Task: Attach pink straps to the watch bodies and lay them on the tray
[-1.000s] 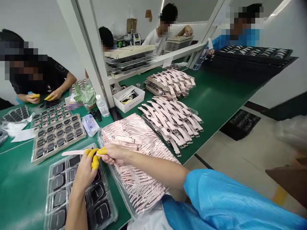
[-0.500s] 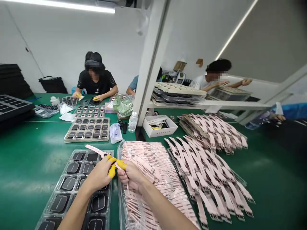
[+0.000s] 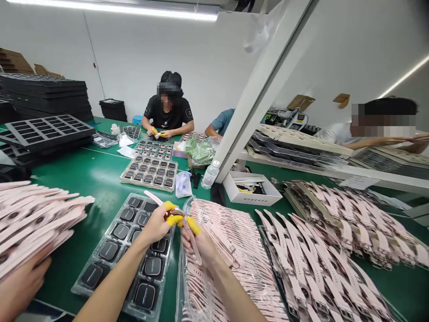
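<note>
Hands (image 3: 177, 226) shifted right, pink rubbery strap (image 3: 194, 241)

I can read no text, brand, number or sign anywhere in this view. I see a small pale mark on the shoulder of a co-worker's black shirt (image 3: 166, 115), dark print along the front of the white box (image 3: 252, 191), a white card (image 3: 359, 182) on the shelf edge, a label band on the water bottle (image 3: 210, 175) and print on the small white packet (image 3: 182, 184), and each is too small or blurred to make out. The round dark marks on the pink watch straps (image 3: 311, 264) likewise show no legible characters.
</note>
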A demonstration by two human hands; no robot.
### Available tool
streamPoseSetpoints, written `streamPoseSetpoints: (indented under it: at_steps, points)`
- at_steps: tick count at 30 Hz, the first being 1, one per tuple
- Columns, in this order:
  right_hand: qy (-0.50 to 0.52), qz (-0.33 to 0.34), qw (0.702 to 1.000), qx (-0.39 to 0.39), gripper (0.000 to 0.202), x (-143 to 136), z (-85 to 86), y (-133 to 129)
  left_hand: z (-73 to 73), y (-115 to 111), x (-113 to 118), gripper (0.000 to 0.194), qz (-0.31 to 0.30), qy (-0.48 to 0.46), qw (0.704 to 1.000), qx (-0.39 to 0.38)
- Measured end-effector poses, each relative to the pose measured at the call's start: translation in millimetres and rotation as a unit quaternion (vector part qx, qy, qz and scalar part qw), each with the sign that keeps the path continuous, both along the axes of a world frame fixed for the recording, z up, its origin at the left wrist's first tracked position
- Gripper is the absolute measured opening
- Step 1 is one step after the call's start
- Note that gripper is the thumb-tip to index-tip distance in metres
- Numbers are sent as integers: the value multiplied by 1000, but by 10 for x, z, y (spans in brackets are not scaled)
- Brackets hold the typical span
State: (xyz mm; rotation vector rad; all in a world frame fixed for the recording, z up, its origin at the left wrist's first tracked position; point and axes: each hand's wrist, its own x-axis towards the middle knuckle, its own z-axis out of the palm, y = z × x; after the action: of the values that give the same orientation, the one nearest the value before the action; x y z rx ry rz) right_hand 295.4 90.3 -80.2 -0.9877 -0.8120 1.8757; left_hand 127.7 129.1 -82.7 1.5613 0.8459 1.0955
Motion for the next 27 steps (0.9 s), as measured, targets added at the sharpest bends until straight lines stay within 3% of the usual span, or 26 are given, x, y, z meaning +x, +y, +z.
streamPoseSetpoints:
  at_steps: [3,7,10,12,14,16,18,23,27]
  points:
    - [-5,59,998,-36,60,17,67,-36,30,22,9,37,37,-86,995,-38]
    - [-56,129,989,-42,60,62,102,-76,85,129,-145,51,200,-207,954,-87]
    - [-86,88,992,-10,54,77,89,-77,109,202,-249,54,277,-236,926,-97]
    - [-84,15,996,36,53,76,71,-62,86,205,-236,55,253,-199,940,-118]
    - [-82,-37,993,77,53,72,50,-44,36,167,-163,52,175,-129,966,-142]
    - [-83,-45,992,88,51,68,24,-34,-25,108,-73,43,91,-43,987,-127]
    - [-81,-29,993,79,48,59,-4,-37,-80,55,-6,34,38,37,997,-59]
    - [-68,6,996,61,45,33,-53,-57,-171,24,7,57,-43,168,976,129]
    - [-47,20,998,41,42,33,-41,-51,-183,33,-23,66,-66,194,964,170]
